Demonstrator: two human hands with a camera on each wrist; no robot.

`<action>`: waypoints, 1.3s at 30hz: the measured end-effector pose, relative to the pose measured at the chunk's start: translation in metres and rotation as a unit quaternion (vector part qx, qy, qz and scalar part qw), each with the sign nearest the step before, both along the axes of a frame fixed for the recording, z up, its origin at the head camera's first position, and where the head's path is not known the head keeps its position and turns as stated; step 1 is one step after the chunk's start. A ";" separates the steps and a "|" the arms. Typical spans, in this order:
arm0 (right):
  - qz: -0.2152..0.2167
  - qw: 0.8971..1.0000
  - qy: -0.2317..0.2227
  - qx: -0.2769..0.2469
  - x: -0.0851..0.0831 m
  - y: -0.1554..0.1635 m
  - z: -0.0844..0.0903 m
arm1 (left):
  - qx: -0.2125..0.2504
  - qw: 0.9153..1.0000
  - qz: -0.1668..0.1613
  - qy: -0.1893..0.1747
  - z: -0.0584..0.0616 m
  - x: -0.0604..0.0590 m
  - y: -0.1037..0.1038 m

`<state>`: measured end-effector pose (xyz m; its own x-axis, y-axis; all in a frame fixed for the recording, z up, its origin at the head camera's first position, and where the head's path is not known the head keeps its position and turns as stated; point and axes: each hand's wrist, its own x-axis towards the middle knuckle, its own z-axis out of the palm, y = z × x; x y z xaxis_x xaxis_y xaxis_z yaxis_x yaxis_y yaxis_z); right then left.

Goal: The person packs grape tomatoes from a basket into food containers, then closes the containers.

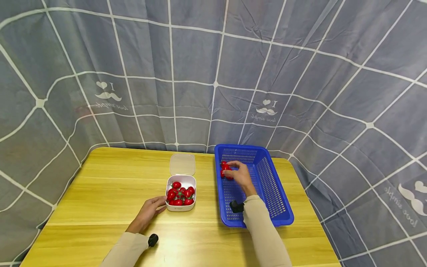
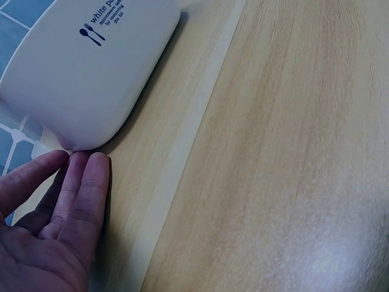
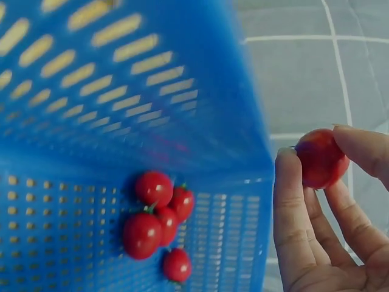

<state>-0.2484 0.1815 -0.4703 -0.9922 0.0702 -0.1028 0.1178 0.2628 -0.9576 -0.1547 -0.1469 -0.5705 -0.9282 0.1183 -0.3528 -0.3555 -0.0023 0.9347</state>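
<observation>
Two containers stand on the wooden bench point(image 1: 110, 185) — a small white box point(image 1: 181, 194) and a blue perforated basket point(image 1: 267, 185) just to its right, a narrow strip of wood between them.

The white box has its clear lid point(image 1: 182, 164) hinged open and lying flat behind it. Inside is a heap of cherry tomatoes point(image 1: 180, 196); roughly eight show from the head view, though they overlap too much for a sure count.

The basket holds five loose tomatoes point(image 3: 158, 222), counted in the right wrist view: four bunched together, touching, and one just below them, all on the basket floor near a side wall.

A sixth tomato point(image 3: 321, 158) is in the right hand point(image 1: 239, 176), pinched between the thumb and fingertips point(image 3: 364, 143). The head view places this hand inside the basket, over its far left part, close above the loose ones.

The left hand point(image 1: 148, 212) lies flat on the bench at the near left corner of the white box. Its fingers point(image 2: 91, 182) are straight and pressed together — the tips touch the rounded corner of the box, holding nothing.

A grey curtain point(image 1: 213, 74) with white grid lines hangs behind the bench.
</observation>
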 end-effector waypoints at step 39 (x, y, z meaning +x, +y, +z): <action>0.165 0.985 -0.045 0.012 0.013 -0.113 -0.024 | 0.003 1.000 0.006 0.001 0.000 0.001 0.000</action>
<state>-0.2350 0.0690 -0.4942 -0.9483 -0.2514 -0.1938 0.1065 0.3232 -0.9403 -0.1536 -0.1465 -0.5707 -0.9304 0.1099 -0.3498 -0.3531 -0.0117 0.9355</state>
